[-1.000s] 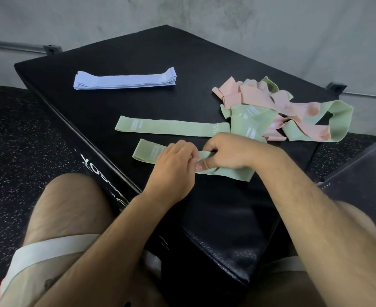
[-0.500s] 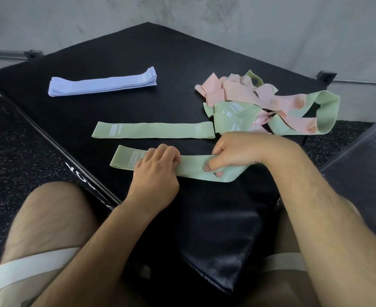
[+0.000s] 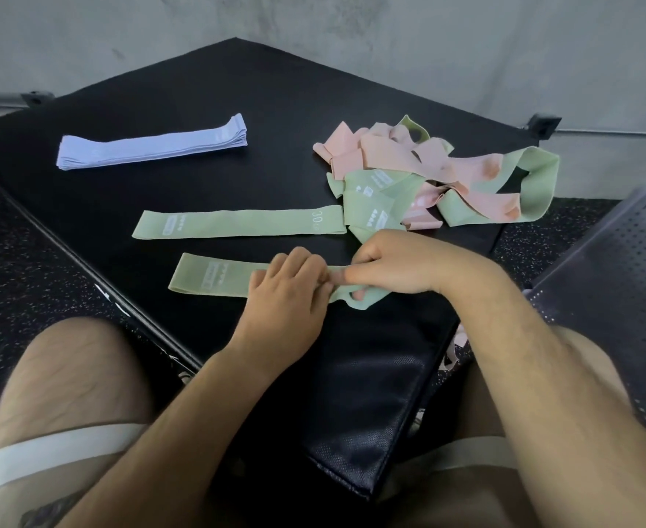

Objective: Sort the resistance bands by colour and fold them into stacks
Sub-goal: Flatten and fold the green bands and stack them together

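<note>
Green band (image 3: 214, 280) lies flat near the front edge of the black padded box (image 3: 237, 89); my left hand (image 3: 287, 295) pinches its middle and my right hand (image 3: 393, 268) grips its bunched right end. Just beyond lies a second green band (image 3: 237, 222), then a pink-and-green tangle (image 3: 428, 173) to the right, and the folded lilac stack (image 3: 150, 146) at far left.

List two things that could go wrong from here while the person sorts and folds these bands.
1. The near green band is bunched at the end that the right hand pinches, next to the left hand. Folded like that, it may sit unevenly on the flat green band.
2. The tangled pile mixes pink and green loops and reaches the right edge of the black box. Pulling one loop might drag others off.
</note>
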